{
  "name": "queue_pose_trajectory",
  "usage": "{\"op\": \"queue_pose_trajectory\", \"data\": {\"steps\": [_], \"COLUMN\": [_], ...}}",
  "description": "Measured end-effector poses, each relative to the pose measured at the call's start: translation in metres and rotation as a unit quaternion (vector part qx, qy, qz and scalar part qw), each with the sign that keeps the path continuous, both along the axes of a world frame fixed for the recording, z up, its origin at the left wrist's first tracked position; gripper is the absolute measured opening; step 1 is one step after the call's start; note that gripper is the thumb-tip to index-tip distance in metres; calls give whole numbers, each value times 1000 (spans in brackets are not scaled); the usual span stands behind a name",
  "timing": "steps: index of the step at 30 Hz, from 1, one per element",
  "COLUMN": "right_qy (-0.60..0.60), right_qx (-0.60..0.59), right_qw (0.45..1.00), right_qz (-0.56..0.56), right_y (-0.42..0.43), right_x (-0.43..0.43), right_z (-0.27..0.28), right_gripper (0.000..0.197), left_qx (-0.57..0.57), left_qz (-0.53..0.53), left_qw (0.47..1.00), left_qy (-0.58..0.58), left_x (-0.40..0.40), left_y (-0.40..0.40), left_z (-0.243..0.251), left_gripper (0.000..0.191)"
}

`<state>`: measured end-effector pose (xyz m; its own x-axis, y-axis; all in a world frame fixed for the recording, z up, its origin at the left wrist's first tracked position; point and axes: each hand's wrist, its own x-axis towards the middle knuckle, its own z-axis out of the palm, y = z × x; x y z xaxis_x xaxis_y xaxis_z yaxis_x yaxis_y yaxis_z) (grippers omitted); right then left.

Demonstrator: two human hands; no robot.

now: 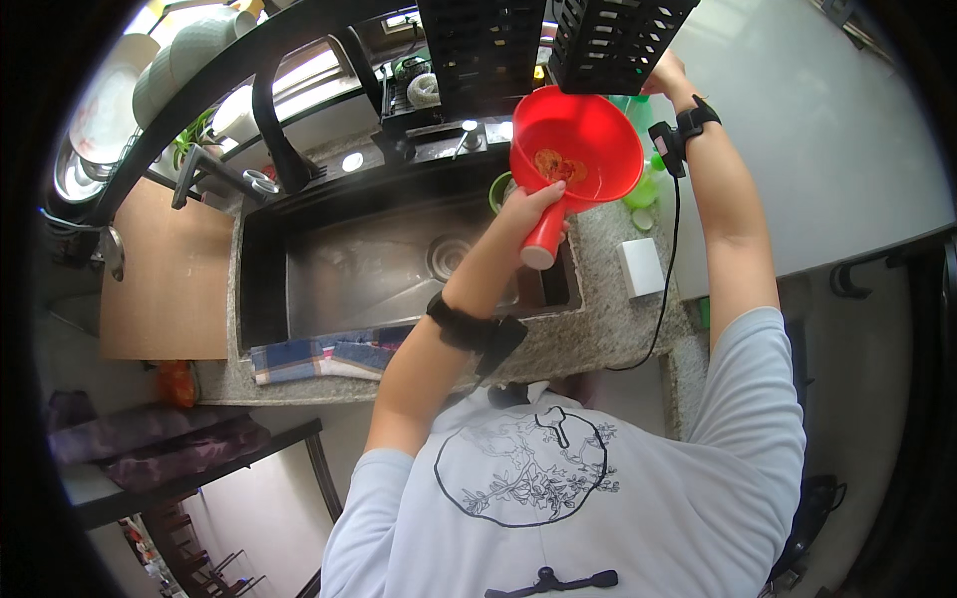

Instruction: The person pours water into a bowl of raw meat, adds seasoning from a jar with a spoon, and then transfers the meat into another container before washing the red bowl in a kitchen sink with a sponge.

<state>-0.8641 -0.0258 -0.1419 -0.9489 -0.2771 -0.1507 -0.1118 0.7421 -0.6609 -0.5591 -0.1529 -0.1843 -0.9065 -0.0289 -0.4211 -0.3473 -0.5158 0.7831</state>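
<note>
My left hand (pixel 532 213) grips the handle of a red plastic dipper (pixel 628 149), raised over the right end of the sink (pixel 351 276). Orange-brown food pieces or scraps (pixel 561 166) lie inside its bowl. My right hand (pixel 664 75) reaches forward at the upper right, partly hidden behind a black perforated basket (pixel 620 45); its fingertips and anything in them cannot be made out. Just below that hand are a green translucent item (pixel 638 112) and a green bottle (pixel 644 190). Behind the dipper, a green bowl (pixel 496 193) shows in part.
A white block-shaped box (pixel 641 267) rests on the stone counter (pixel 613 329). A folded plaid cloth (pixel 321 359) lies along the sink's front edge. Black rack posts (pixel 273 127) stand behind the sink, with dishes at upper left. A wooden board (pixel 164 276) is left; a black cable hangs by my right arm.
</note>
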Motion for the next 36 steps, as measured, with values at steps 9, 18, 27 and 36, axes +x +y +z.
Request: {"op": "queue_pose_trajectory", "data": {"steps": [9, 18, 27, 36], "right_qy": [421, 40, 137, 114], "right_qx": [36, 287, 267, -105], "right_qw": [889, 952, 937, 979], "right_qz": [-177, -97, -181, 133], "right_y": [50, 105, 108, -65], "right_x": [78, 276, 288, 377], "right_z": [-5, -156, -194, -77], "right_gripper": [47, 52, 61, 49], "left_qx": [-7, -13, 4, -76], "left_qz": [-24, -11, -23, -70], "left_qw": [998, 993, 993, 985], "left_qy": [-55, -115, -112, -140], "left_x": [81, 152, 199, 246], "left_y": [-31, -90, -154, -230], "left_z": [-26, -56, -49, -52], "left_gripper": [35, 30, 29, 34]}}
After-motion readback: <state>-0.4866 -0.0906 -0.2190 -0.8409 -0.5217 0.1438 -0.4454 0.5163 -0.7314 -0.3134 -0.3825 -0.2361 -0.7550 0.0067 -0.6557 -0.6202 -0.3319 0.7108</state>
